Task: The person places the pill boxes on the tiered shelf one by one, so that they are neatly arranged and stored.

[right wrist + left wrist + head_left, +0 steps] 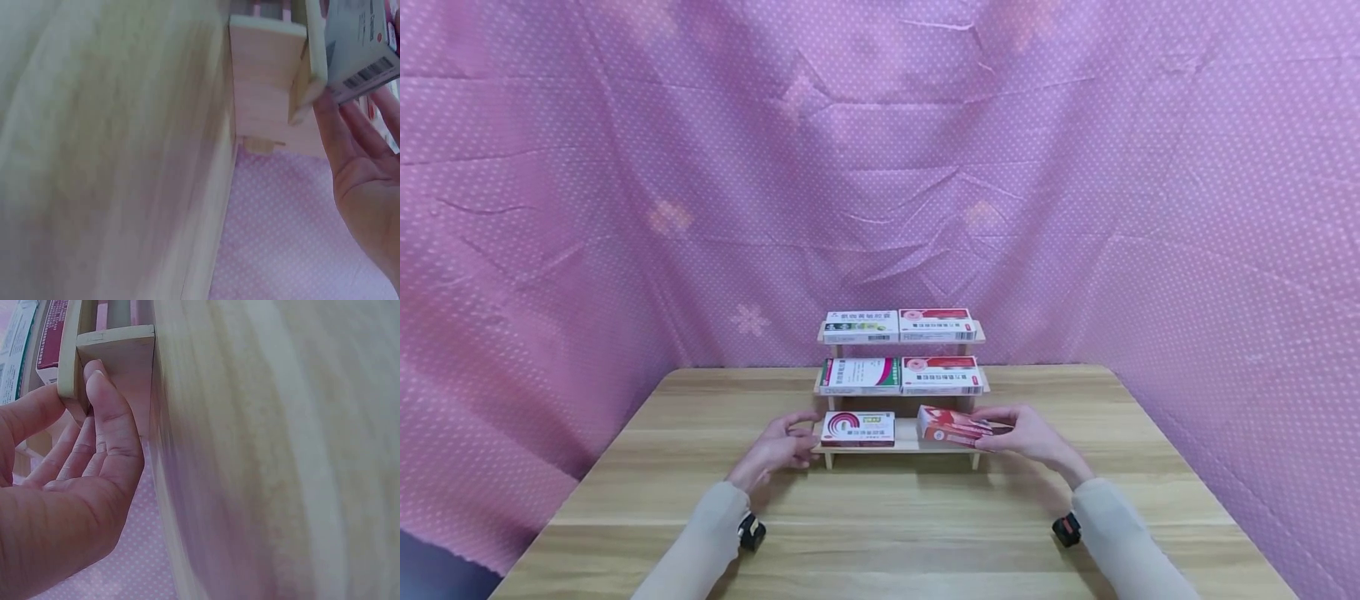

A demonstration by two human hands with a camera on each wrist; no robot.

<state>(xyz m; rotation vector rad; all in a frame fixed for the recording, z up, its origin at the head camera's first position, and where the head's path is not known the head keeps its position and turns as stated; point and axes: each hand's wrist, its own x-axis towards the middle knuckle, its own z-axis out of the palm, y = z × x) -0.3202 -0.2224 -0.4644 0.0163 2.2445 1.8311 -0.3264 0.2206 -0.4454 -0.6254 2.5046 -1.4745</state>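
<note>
A three-tier wooden display rack (908,435) bears several medicine boxes. My left hand (786,444) grips the left end of its lowest board, as the left wrist view shows, thumb on one face and fingertips (107,400) on the other. Next to it on that board lies a white and maroon medicine box (857,427). At the board's right end my right hand (1026,433) holds a red medicine box (953,427) between thumb and fingers. This box sits at a slant over the board, its white barcoded end (365,53) towards the right wrist camera.
On the middle tier lie a white and green box (859,375) and a red and white box (942,375). A white-green box (860,326) and another red-white box (936,324) lie on the top tier. The wooden table (895,533) ends at a pink dotted curtain (880,208) behind.
</note>
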